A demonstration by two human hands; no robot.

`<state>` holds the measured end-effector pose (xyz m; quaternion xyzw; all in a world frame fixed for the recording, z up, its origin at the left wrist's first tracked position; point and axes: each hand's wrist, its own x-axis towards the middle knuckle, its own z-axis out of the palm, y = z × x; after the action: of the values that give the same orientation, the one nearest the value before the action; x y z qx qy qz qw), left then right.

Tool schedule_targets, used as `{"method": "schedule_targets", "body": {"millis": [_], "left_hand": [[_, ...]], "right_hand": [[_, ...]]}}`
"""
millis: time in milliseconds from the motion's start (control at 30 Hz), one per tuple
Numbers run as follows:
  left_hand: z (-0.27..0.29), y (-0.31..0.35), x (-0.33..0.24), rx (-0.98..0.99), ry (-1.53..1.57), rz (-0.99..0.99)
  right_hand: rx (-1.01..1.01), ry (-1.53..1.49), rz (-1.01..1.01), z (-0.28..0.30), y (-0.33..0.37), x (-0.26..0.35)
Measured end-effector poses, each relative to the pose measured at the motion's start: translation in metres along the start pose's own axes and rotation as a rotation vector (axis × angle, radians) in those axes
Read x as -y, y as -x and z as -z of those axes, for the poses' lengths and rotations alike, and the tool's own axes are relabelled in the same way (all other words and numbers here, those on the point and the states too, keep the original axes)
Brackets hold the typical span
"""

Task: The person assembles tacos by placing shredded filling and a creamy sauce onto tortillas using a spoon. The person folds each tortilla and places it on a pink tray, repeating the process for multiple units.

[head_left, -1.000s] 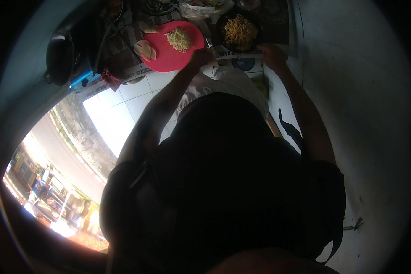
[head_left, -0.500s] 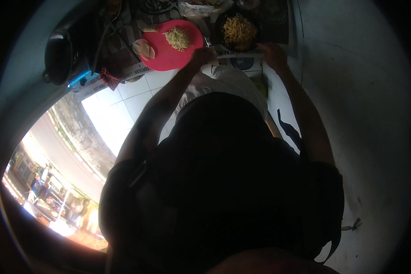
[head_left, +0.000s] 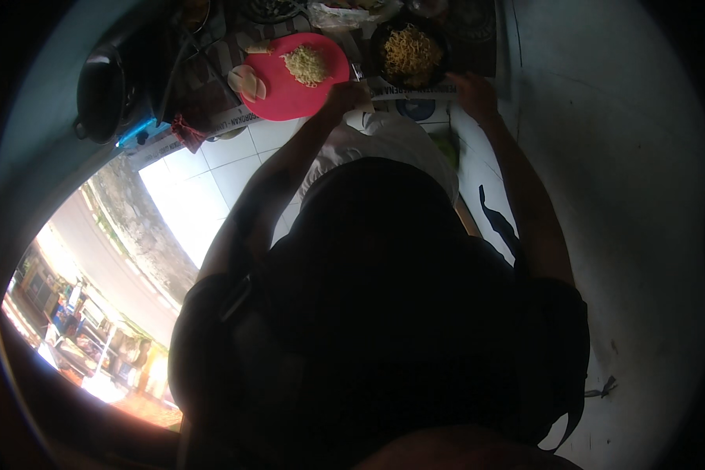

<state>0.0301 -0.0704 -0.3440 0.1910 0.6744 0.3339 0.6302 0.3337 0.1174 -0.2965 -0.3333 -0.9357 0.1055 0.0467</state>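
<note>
A round pink board [head_left: 301, 98] carries a heap of pale shredded food [head_left: 305, 66] and, at its left edge, a fanned stack of thin pale wrappers [head_left: 247, 82]. A pale rolled piece [head_left: 258, 48] lies at its upper left edge. My left hand [head_left: 345, 99] is closed at the board's lower right edge, with a small pale flat piece [head_left: 366, 92] at its fingertips. To the right stands a dark pan [head_left: 378, 70] of yellow-brown noodles [head_left: 411, 55]. My right hand [head_left: 473, 94] is beside the pan's lower right rim, one finger stretched toward it; I cannot tell whether it touches.
A black pot [head_left: 102, 98] stands at far left, near a dark red cloth [head_left: 186, 133]. Clear plastic packaging [head_left: 352, 14] lies behind the board. Printed sheeting [head_left: 231, 124] covers the work surface. A pale wall [head_left: 603, 157] bounds the right side; white floor tiles [head_left: 231, 168] lie below.
My right hand has shifted slightly to the right, a little away from the pan. The left hand stays nearly in place, and the food looks unchanged.
</note>
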Motion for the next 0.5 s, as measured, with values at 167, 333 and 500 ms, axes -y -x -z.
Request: {"method": "schedule_targets", "body": {"millis": [167, 333, 500], "left_hand": [[0.003, -0.005, 0.011, 0.055, -0.177, -0.154], [0.009, -0.025, 0.033, 0.029, -0.128, -0.23], [0.007, -0.026, 0.033, 0.023, -0.145, -0.166]], "right_hand": [[0.162, -0.059, -0.097, 0.0, 0.0, 0.003], [0.166, -0.102, -0.084, 0.01, 0.0, 0.006], [0.158, -0.006, -0.063, 0.036, -0.009, 0.012]]}}
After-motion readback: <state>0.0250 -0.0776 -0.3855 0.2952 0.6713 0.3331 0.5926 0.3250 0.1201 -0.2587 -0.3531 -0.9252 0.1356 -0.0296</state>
